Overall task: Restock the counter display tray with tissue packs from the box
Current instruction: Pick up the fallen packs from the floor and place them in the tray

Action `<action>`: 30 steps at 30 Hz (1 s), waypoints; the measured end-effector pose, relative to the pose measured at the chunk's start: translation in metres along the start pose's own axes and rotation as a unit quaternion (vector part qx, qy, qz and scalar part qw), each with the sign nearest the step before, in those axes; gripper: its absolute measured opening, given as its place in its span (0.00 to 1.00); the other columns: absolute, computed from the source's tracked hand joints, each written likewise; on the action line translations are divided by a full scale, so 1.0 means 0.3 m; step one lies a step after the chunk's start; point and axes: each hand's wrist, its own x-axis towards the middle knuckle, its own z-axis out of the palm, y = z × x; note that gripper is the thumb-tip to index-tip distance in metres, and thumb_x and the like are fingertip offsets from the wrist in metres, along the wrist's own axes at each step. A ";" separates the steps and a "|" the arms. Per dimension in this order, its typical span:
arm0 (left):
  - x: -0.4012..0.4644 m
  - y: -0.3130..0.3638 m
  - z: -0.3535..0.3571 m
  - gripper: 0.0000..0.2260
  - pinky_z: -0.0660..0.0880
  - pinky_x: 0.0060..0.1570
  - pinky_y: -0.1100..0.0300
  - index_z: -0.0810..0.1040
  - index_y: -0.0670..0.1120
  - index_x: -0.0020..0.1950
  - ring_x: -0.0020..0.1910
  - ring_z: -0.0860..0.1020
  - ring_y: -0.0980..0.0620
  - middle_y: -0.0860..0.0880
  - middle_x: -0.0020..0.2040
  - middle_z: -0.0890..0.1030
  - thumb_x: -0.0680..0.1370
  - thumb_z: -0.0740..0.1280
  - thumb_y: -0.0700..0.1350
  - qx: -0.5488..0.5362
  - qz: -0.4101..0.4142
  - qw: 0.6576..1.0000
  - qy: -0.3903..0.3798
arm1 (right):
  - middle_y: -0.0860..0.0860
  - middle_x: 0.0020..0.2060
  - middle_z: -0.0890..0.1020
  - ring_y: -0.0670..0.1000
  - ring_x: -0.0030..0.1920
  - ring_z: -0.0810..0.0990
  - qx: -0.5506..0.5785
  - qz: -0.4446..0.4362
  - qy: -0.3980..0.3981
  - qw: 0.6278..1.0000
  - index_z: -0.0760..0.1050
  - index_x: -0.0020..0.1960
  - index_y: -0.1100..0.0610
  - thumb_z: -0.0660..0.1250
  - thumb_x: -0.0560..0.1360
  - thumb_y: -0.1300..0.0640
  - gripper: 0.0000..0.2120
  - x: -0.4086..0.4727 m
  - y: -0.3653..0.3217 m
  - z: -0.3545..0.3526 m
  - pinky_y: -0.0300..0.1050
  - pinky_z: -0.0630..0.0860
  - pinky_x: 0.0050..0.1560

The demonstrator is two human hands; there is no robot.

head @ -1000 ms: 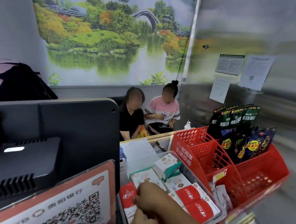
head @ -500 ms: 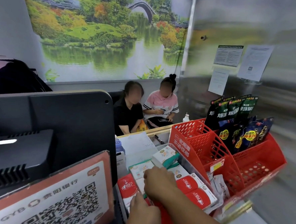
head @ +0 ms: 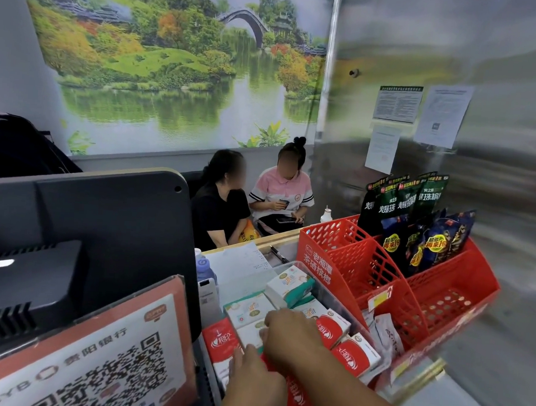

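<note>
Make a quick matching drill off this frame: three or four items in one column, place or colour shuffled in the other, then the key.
Items
1. red tissue pack
2. green-and-white tissue pack
3. dark snack bags
4. QR code sign

Descriptions
A. standing in the red basket rack, right side
B. near end of the clear display tray, right of the right hand
C. bottom left, in front of the black monitor
D. tilted at the far end of the clear tray

Pairs: 1-B, 2-D, 3-A, 4-C
</note>
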 end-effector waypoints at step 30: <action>-0.013 0.049 0.000 0.36 0.53 0.71 0.38 0.49 0.53 0.79 0.75 0.52 0.34 0.37 0.78 0.48 0.77 0.62 0.61 0.438 0.056 0.888 -0.127 | 0.59 0.81 0.47 0.67 0.79 0.49 -0.001 0.147 -0.097 0.984 0.46 0.82 0.52 0.53 0.80 0.35 0.38 -0.107 0.136 0.020 0.67 0.53 0.74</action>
